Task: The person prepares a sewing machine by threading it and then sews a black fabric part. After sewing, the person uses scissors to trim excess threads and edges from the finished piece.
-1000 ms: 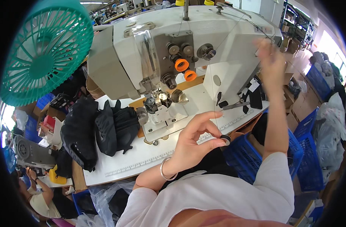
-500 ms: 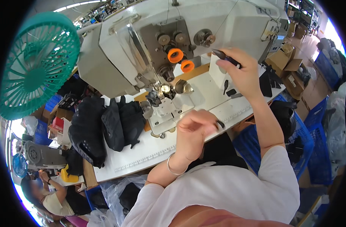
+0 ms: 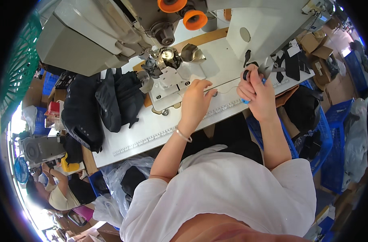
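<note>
My left hand is over the white table beside the machine's needle plate, fingers bent, thumb and forefinger towards the right. A thin pale thread runs from its fingertips to my right hand; the exact grip is hard to see. A small dark spot shows by the left thumb, its kind unclear. My right hand is closed round scissors with blue and dark handles, metal blades sticking up. Left of my hands stands the sewing machine, with its needle area and metal plate.
Black sewn pieces and a black bag-like item lie on the table's left. Black cut parts lie at its right end. A measuring tape strip follows the front edge. Blue crates stand right. Another person sits far left.
My head view has shifted nearer the table. My right hand has come down from beside the machine's tension dials, and scissor blades now show in it. My left hand is closer to the needle plate.
</note>
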The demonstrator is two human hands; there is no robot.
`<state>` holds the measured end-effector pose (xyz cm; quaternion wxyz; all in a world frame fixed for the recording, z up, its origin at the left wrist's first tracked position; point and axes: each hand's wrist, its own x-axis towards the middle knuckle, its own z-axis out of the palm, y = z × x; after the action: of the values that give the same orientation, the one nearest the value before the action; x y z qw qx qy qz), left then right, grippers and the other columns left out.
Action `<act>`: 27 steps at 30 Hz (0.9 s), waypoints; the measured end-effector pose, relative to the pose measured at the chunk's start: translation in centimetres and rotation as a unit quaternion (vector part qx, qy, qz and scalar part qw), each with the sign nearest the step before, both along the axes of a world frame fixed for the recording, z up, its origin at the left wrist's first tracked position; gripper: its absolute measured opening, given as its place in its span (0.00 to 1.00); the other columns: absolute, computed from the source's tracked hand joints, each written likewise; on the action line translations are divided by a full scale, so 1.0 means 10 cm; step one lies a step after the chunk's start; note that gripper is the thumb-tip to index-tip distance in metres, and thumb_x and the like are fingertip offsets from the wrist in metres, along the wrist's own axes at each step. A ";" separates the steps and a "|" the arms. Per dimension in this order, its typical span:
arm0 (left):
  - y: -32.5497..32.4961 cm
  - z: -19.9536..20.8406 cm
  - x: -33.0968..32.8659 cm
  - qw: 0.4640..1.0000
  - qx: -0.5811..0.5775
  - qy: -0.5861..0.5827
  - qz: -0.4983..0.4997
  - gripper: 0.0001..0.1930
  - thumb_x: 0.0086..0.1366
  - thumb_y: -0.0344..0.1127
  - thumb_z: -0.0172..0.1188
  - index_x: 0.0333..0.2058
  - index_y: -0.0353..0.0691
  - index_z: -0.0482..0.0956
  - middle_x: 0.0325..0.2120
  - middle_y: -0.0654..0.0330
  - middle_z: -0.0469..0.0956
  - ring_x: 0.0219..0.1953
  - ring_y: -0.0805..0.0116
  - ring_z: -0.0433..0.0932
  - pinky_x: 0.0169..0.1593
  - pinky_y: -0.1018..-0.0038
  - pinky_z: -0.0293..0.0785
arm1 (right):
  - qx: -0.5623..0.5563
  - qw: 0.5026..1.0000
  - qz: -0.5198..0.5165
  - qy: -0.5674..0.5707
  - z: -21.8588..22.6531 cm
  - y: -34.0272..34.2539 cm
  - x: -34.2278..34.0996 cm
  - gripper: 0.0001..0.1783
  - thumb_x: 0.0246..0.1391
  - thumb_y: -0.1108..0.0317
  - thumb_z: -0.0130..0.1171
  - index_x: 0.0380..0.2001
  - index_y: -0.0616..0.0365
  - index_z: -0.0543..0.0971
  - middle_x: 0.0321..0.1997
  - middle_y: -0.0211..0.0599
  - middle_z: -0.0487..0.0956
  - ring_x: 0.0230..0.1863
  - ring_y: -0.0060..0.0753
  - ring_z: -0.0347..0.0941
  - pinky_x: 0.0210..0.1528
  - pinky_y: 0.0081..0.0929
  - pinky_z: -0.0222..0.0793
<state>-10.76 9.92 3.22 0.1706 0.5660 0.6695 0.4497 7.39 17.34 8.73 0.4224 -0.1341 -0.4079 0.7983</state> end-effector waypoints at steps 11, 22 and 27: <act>0.24 -0.34 -0.04 0.996 -0.078 0.021 -0.039 0.13 0.53 0.26 0.70 0.36 0.35 0.77 0.33 0.52 0.79 0.34 0.57 0.79 0.40 0.65 0.74 | 0.142 0.927 -0.126 -0.323 -0.58 -0.11 0.08 0.09 0.50 0.71 0.70 0.33 0.60 0.79 0.21 0.17 0.67 0.24 0.10 0.58 0.27 0.15 0.52; -0.16 0.04 0.38 0.798 0.090 -0.594 -0.047 0.10 0.65 0.22 0.63 0.45 0.33 0.80 0.39 0.57 0.83 0.41 0.69 0.82 0.51 0.71 0.80 | 0.043 0.968 -0.192 -0.158 -0.51 -0.26 -0.31 0.10 0.53 0.73 0.70 0.37 0.61 0.80 0.24 0.20 0.72 0.25 0.10 0.64 0.28 0.15 0.58; -0.17 -0.05 0.31 0.835 0.102 -0.538 -0.043 0.10 0.68 0.23 0.59 0.48 0.32 0.80 0.42 0.55 0.83 0.43 0.67 0.82 0.53 0.69 0.80 | -0.019 0.980 -0.131 -0.147 -0.47 -0.29 -0.39 0.08 0.54 0.72 0.68 0.33 0.60 0.77 0.26 0.23 0.75 0.26 0.13 0.66 0.29 0.15 0.60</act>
<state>-7.61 8.22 2.70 0.4643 0.2773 0.3969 0.7416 3.53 14.44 4.07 0.4566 -0.3103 -0.4285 0.7153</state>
